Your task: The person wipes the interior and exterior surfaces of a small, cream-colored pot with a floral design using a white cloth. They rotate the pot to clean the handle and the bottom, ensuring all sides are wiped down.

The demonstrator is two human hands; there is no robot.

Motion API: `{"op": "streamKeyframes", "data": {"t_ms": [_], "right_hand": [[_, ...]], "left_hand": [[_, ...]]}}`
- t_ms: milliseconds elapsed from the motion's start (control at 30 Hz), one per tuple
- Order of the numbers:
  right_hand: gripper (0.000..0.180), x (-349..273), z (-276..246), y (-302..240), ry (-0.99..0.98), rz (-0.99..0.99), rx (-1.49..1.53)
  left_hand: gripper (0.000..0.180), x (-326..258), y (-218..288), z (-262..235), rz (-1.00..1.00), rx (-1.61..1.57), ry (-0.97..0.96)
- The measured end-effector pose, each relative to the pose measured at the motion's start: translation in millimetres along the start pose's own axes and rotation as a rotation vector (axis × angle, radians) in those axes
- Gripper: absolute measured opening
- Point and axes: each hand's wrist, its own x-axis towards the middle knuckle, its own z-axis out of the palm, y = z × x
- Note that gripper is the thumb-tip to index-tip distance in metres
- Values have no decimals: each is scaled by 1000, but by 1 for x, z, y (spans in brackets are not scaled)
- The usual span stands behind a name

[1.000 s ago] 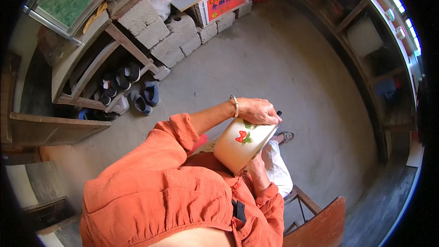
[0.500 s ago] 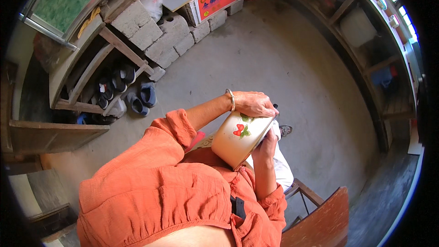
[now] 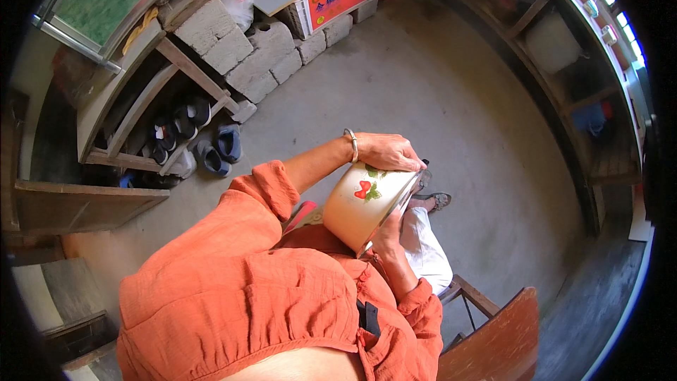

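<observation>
A cream enamel pot [image 3: 360,204] with a red flower and green leaves painted on its side is held in front of my chest, tilted so its mouth faces down to the right. My left hand [image 3: 386,152], a metal bangle on its wrist, grips the upper rim of the pot. My right hand [image 3: 389,231] holds the lower rim from underneath, its fingers partly hidden by the pot. The inside of the pot is out of sight. Both orange sleeves reach in from my torso at the lower left.
Below the pot are my white trouser leg [image 3: 427,250] and a sandalled foot [image 3: 438,201] on the concrete floor. A wooden chair [image 3: 497,339] stands at the lower right. Shoes [image 3: 211,148] sit by a wooden rack at left, with concrete blocks [image 3: 243,53] and an orange crate [image 3: 337,1] behind.
The pot has tipped further onto its side, its mouth turning down to the right. Both hands stay on its rim. The view has shifted slightly.
</observation>
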Motion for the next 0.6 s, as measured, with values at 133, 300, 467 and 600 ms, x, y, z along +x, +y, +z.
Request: {"op": "streamKeyframes", "data": {"t_ms": [133, 300, 467, 600], "right_hand": [[42, 36, -17, -12, 21, -482, -306], [45, 32, -12, -8, 20, -146, 42], [46, -33, -29, -19, -127, 28, -372], [48, -59, -35, -28, -137, 52, -505]], "left_hand": [[42, -2, 8, -3, -16, 3, -14], [41, 5, 2, -1, -20, 43, -18], [40, -3, 3, 1, -91, -42, -14], [39, 2, 0, 3, -44, -34, -49]]}}
